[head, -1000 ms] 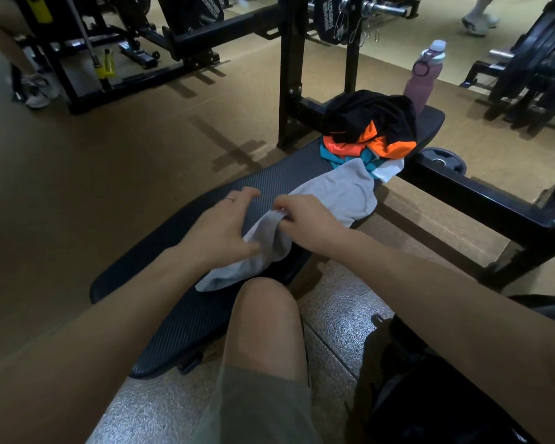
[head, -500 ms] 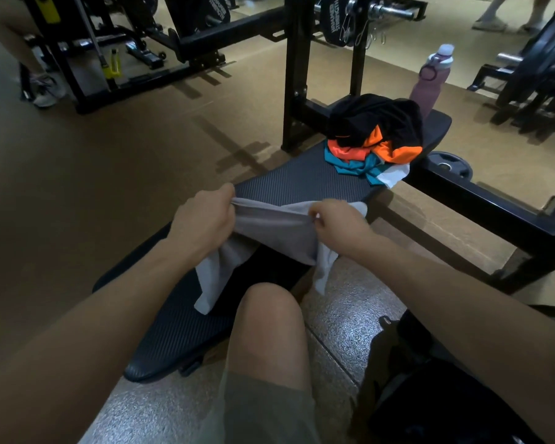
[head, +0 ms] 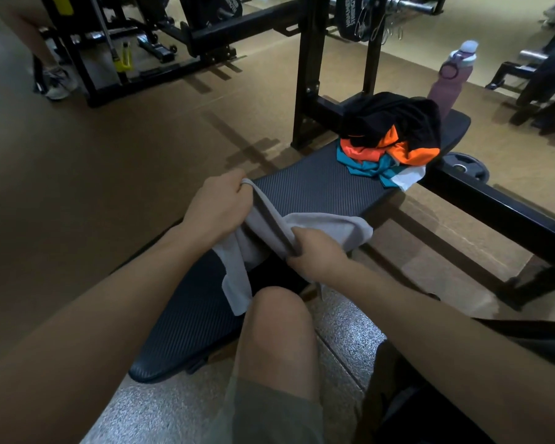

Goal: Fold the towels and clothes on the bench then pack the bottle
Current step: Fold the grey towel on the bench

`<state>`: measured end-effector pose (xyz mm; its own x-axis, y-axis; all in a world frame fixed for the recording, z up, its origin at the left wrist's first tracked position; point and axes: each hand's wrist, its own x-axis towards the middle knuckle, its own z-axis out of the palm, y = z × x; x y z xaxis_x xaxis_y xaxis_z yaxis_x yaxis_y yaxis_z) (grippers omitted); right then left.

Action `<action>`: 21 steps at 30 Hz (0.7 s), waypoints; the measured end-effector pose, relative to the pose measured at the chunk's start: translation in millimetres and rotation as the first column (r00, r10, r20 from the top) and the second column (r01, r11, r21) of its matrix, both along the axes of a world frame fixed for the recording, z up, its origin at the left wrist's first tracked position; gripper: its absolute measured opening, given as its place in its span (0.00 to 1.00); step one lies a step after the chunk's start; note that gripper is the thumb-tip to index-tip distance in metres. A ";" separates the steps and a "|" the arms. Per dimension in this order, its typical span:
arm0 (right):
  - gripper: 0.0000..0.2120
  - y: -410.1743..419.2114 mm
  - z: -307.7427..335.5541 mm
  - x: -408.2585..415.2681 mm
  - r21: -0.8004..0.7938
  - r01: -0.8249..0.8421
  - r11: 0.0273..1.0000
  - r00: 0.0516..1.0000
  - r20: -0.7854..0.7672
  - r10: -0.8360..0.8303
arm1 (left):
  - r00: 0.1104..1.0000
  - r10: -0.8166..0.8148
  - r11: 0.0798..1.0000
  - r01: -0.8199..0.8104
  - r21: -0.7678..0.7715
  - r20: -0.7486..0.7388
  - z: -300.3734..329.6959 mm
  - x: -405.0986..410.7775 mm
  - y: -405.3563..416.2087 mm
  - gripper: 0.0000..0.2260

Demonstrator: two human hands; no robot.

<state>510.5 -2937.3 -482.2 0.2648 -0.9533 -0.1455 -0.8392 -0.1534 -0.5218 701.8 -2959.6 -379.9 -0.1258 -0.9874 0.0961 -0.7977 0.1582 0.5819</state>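
From where one stands, the left hand (head: pixel 217 213) is the farther of the two hands out over the worktop (head: pixel 305 187), its fingers curled tight round one corner of the grey towel (head: pixel 327 225) and lifting it clear of the pad. From that grip the held edge runs down and toward the person's right, a taut slanting line that ends in the right hand (head: pixel 318 251), which pinches the other end of the edge, fingers closed on the cloth, lower and closer to the body. So the towel's long axis lies across the person at a slant, left end high and away, right end low and near. Below the left hand a loose tail of towel hangs down past the raised knee (head: pixel 279 318); behind the right hand the rest of the cloth lies slack on the worktop.

That slant is what the fold seems to depend on: to bring the edges together squarely, I would judge the hands need to level out first, or the halves will not match.

Farther right and away, well apart from both hands, sits the heap of clothes (head: pixel 394 136), black over orange and teal, still unfolded. Just beyond it stands the pink bottle (head: pixel 452 78), upright at the far end of the pad; whether on it or behind it I cannot tell. The right hand is the nearer one to both.
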 end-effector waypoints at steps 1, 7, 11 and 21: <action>0.11 0.3 -5.0 -1.6 -0.044 0.050 0.998 0.999 -0.019 -0.050 | 1.000 0.004 1.000 -0.004 -0.002 0.016 1.3 2.7 0.1 0.12; 0.13 -9.0 -2.0 -45.5 0.005 0.263 0.965 0.950 -0.177 -0.258 | 0.989 0.104 0.995 -0.102 -0.024 0.108 -2.5 36.5 -0.8 0.12; 0.02 -18.2 10.7 -64.3 -0.043 0.368 0.929 0.917 -0.148 -0.370 | 0.976 0.158 0.986 -0.163 0.021 0.148 -7.8 48.0 -1.6 0.11; 0.05 -49.1 55.5 -70.9 -0.180 0.401 0.898 0.916 0.093 -0.390 | 0.952 0.221 0.973 -0.230 0.017 0.210 2.8 69.5 -9.5 0.12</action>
